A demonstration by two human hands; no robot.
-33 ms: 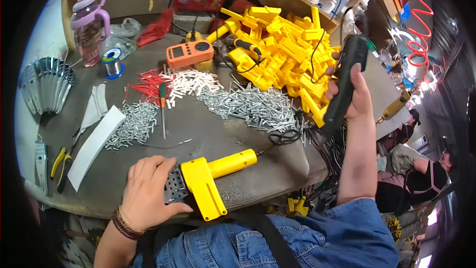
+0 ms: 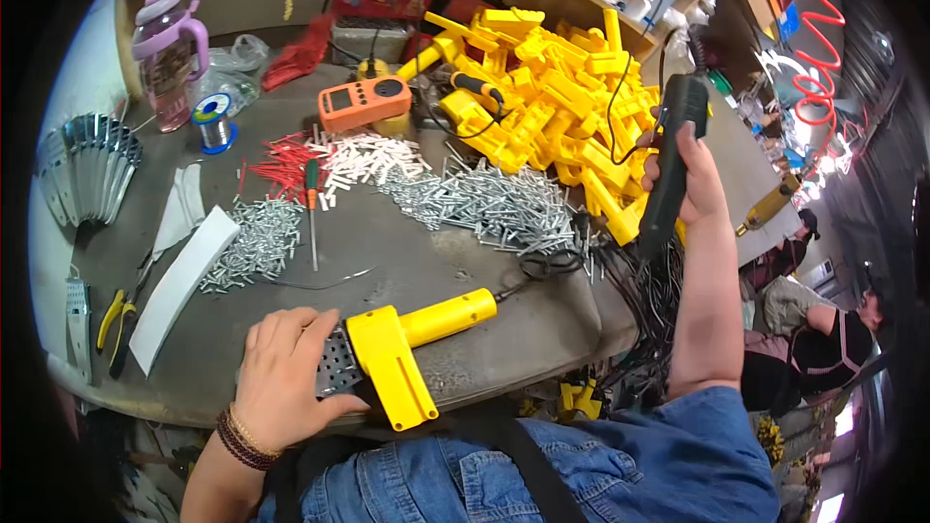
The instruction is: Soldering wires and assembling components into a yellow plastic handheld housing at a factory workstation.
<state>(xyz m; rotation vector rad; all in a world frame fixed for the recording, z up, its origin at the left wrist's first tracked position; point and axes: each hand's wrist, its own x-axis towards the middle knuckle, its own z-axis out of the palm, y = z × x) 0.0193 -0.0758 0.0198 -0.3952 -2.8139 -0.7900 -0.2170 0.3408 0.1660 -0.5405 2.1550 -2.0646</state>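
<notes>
In the near middle of the bench lies a yellow plastic tool body [image 2: 392,368] with a round handle pointing right and a cord leaving its end. My left hand [image 2: 286,378] is closed over the perforated metal plate [image 2: 337,364] at its left side, fingers over it and thumb along the near edge. Raised at the right, my right hand [image 2: 693,174] grips a long black handheld power tool [image 2: 670,169], held nearly upright; I cannot make out its tip. Between my hands and the far parts lie a thin screwdriver [image 2: 312,184] with a green and red handle, and silver screws [image 2: 494,213].
Yellow plastic housings [image 2: 557,97] are heaped at the back. An orange meter [image 2: 364,102], white sleeves [image 2: 373,157], red sleeves [image 2: 279,163] and a solder spool [image 2: 213,123] lie left of them. Pliers [image 2: 118,329] and a white strip [image 2: 182,291] are at left. People [image 2: 823,329] sit far right.
The view has shifted slightly. The black power tool in my right hand has dropped a little and stands slightly more upright; my left hand stays on the metal plate.
</notes>
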